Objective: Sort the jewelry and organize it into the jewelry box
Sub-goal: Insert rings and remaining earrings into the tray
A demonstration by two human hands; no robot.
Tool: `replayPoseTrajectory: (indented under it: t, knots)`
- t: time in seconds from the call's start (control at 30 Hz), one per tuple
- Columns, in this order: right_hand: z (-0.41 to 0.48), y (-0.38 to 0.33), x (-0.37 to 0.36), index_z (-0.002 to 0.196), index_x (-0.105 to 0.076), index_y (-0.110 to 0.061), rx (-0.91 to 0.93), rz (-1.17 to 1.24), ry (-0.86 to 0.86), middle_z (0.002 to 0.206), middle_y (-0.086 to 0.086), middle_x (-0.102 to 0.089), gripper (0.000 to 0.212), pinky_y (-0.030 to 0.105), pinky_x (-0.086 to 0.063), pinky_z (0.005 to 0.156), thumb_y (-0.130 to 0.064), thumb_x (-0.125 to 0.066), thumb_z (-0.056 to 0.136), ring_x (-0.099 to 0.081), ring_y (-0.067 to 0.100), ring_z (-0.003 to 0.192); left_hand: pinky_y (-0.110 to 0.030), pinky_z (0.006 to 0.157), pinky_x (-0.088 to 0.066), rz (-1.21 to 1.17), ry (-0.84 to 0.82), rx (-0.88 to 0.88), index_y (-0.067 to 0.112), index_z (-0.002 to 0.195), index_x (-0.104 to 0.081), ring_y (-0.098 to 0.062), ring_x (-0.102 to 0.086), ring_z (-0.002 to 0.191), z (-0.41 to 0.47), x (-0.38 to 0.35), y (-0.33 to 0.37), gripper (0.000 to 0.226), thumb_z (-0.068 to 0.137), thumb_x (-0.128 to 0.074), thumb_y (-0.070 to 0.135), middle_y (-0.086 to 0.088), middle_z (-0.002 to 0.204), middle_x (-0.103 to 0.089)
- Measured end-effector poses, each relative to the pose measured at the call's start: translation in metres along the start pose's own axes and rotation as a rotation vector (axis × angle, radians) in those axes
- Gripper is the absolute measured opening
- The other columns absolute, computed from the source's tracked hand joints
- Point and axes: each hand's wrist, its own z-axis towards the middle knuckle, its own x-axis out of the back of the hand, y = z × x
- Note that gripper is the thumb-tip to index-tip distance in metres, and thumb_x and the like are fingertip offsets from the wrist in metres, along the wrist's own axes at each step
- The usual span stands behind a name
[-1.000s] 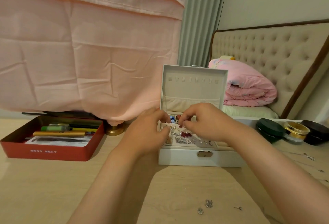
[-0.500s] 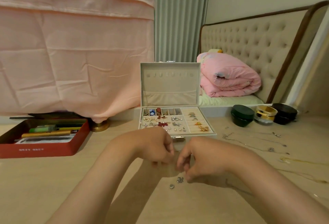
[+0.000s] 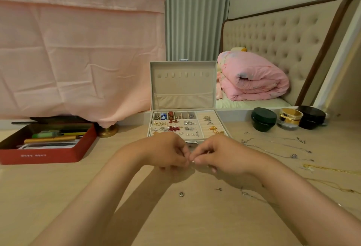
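The white jewelry box [image 3: 183,89] stands open at the back of the wooden table, its tray compartments holding several earrings and red pieces. In front of it my left hand [image 3: 168,151] and my right hand [image 3: 216,155] meet fingertip to fingertip above the table. Together they pinch a tiny silver earring [image 3: 192,161]. On the table below lie a small round silver piece [image 3: 181,194] and a stud [image 3: 218,189]. Several thin silver chains [image 3: 273,148] and a gold chain [image 3: 330,170] lie to the right.
A red tin [image 3: 45,155] with pens sits at the left, a brass base [image 3: 108,131] beside it under a pink cloth. A dark green jar [image 3: 263,119], a gold-lidded jar [image 3: 289,118] and a black jar [image 3: 312,116] stand at the back right.
Both hands came back from the box tray to the table in front of it, took a small silver piece from the table and now hold it raised between the fingertips.
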Motion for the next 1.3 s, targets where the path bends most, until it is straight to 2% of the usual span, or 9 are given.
replayPoseTrajectory:
  t: [0.23, 0.33, 0.43, 0.57, 0.73, 0.87, 0.97, 1.1, 1.3]
  knots:
    - [-0.004, -0.008, 0.018, 0.102, -0.078, -0.012, -0.066, 0.413, 0.128, 0.083, -0.006, -0.072, 0.019, 0.017, -0.028, 0.041, -0.018, -0.061, 0.100, -0.042, 0.007, 0.049, -0.027, 0.050, -0.050, -0.420, 0.254, -0.185, 0.021, 0.108, -0.069, -0.021, -0.072, 0.068, 0.000, 0.001, 0.008, 0.017, 0.091, -0.071, 0.017, -0.007, 0.088, -0.076]
    - [-0.003, -0.009, 0.020, 0.106, -0.074, -0.003, -0.132, 0.532, 0.139, 0.073, -0.006, -0.069, 0.024, 0.016, -0.022, 0.038, -0.022, -0.059, 0.101, -0.039, 0.006, 0.047, -0.026, 0.045, -0.049, -0.445, 0.334, -0.227, 0.021, 0.109, -0.073, -0.022, -0.071, 0.062, 0.003, -0.002, 0.006, 0.018, 0.091, -0.072, 0.020, -0.005, 0.085, -0.075]
    - [-0.005, -0.012, 0.021, 0.089, -0.067, -0.007, -0.181, 0.556, 0.124, 0.051, -0.011, -0.059, 0.026, 0.017, -0.019, 0.039, -0.026, -0.057, 0.102, -0.037, 0.003, 0.040, -0.026, 0.045, -0.049, -0.454, 0.345, -0.238, 0.023, 0.107, -0.076, -0.022, -0.072, 0.065, 0.004, -0.004, 0.006, 0.017, 0.090, -0.073, 0.020, -0.004, 0.093, -0.076]
    - [-0.003, -0.008, 0.020, 0.095, -0.069, -0.006, -0.205, 0.603, 0.124, 0.062, -0.006, -0.064, 0.025, 0.016, -0.021, 0.036, -0.028, -0.060, 0.100, -0.039, 0.006, 0.045, -0.025, 0.046, -0.050, -0.477, 0.305, -0.235, 0.020, 0.102, -0.076, -0.022, -0.073, 0.068, 0.002, -0.004, 0.007, 0.012, 0.092, -0.070, 0.017, -0.005, 0.097, -0.076]
    - [0.000, -0.007, 0.017, 0.102, -0.071, -0.004, -0.220, 0.589, 0.131, 0.075, 0.000, -0.069, 0.026, 0.017, -0.023, 0.035, -0.028, -0.064, 0.098, -0.043, 0.009, 0.047, -0.025, 0.047, -0.046, -0.467, 0.319, -0.185, 0.010, 0.091, -0.070, -0.019, -0.071, 0.064, 0.003, -0.005, 0.006, 0.008, 0.090, -0.073, 0.017, -0.002, 0.078, -0.073]
    - [-0.004, -0.010, 0.017, 0.101, -0.077, -0.012, -0.173, 0.412, 0.196, 0.084, 0.003, -0.074, 0.021, 0.020, -0.030, 0.038, -0.030, -0.069, 0.094, -0.050, 0.011, 0.047, -0.025, 0.049, -0.045, -0.450, 0.280, -0.165, 0.008, 0.092, -0.069, -0.019, -0.070, 0.065, 0.001, -0.007, 0.005, 0.012, 0.092, -0.071, 0.020, 0.000, 0.080, -0.073]
    - [-0.006, -0.015, 0.017, 0.102, -0.076, -0.021, -0.015, 0.249, 0.301, 0.092, 0.005, -0.074, 0.011, 0.017, -0.038, 0.041, -0.020, -0.072, 0.092, -0.059, 0.015, 0.052, -0.024, 0.048, -0.043, -0.443, 0.262, -0.124, 0.009, 0.089, -0.070, -0.019, -0.068, 0.063, 0.002, -0.008, 0.007, 0.010, 0.093, -0.069, 0.019, 0.000, 0.081, -0.075]
    - [-0.008, -0.019, 0.017, 0.095, -0.081, -0.024, 0.093, 0.162, 0.314, 0.081, -0.010, -0.076, 0.013, 0.017, -0.043, 0.046, -0.014, -0.077, 0.087, -0.064, 0.013, 0.058, -0.025, 0.049, -0.045, -0.352, 0.316, -0.109, 0.013, 0.084, -0.072, -0.014, -0.070, 0.062, 0.001, -0.005, 0.011, 0.012, 0.090, -0.072, 0.023, 0.002, 0.080, -0.076]
    - [-0.005, -0.018, 0.018, 0.092, -0.081, -0.021, 0.070, 0.260, 0.386, 0.079, 0.002, -0.077, 0.010, 0.027, -0.051, 0.051, -0.014, -0.079, 0.085, -0.065, 0.010, 0.062, -0.025, 0.048, -0.043, -0.351, 0.392, -0.181, 0.018, 0.082, -0.072, -0.014, -0.070, 0.063, 0.002, -0.001, 0.009, 0.010, 0.091, -0.070, 0.023, 0.003, 0.076, -0.075]
